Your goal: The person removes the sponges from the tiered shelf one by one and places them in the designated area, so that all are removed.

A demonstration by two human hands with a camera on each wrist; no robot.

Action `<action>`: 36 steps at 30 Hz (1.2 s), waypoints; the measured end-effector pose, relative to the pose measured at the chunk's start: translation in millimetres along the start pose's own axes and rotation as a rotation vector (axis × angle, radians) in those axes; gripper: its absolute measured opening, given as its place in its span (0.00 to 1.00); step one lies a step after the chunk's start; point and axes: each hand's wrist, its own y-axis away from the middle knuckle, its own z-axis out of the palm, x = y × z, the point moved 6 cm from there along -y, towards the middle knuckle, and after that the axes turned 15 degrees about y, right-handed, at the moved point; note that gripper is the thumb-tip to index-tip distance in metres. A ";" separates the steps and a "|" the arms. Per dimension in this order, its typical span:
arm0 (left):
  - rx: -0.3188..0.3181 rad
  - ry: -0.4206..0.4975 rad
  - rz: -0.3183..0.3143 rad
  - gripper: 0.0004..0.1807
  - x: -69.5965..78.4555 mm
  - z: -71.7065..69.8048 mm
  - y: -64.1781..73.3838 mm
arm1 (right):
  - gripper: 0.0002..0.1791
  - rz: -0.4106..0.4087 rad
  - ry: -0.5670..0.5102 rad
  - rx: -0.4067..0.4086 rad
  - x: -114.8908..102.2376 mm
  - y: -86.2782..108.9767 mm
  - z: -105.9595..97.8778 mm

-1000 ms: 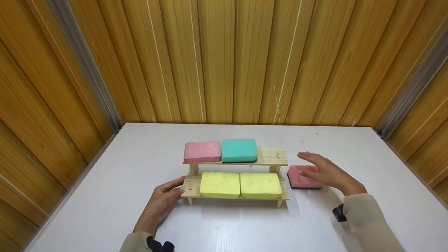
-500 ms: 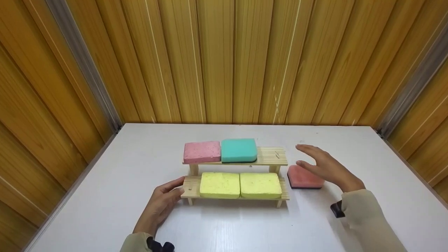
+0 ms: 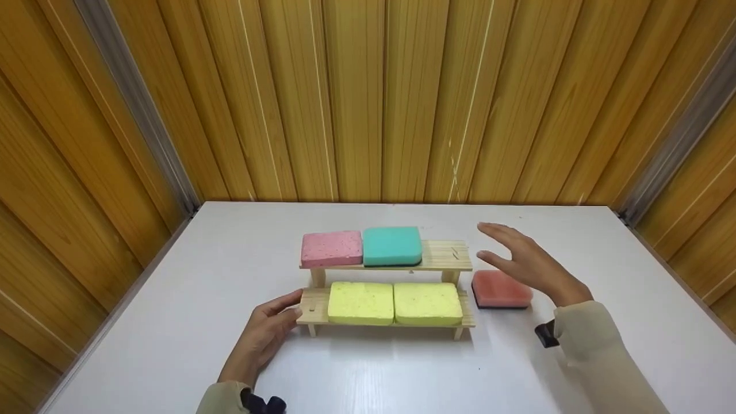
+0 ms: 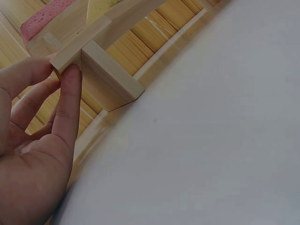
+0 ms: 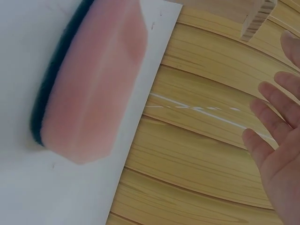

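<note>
The left end of the wooden rack (image 3: 314, 305) was pinched by the left hand (image 3: 265, 334); nothing was grasped by the right hand (image 3: 532, 261), its fingers extended right of the rack. The coral sponge (image 3: 503, 290) was seated on the tabletop (image 3: 172, 339), just right of the rack. Were the pinched end tugged or lifted, the yellow sponges (image 3: 361, 303) could be dislodged.

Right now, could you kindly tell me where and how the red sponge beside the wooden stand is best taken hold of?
I'd pinch the red sponge by its front and back edges, the right hand coming from above and the right. It lies flat on the table, dark layer down, and its left end sits close to the wooden stand, leaving little room there.
</note>
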 end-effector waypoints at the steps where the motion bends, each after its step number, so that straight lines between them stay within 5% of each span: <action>1: 0.000 -0.001 0.000 0.31 0.0 0.0 -0.1 | 0.36 -0.002 -0.004 0.001 -1.2 -1.5 -0.2; 36: 0.031 -0.022 0.006 0.30 0.7 -5.6 -2.2 | 0.41 -0.092 -0.165 -0.114 -74.5 -39.6 -3.8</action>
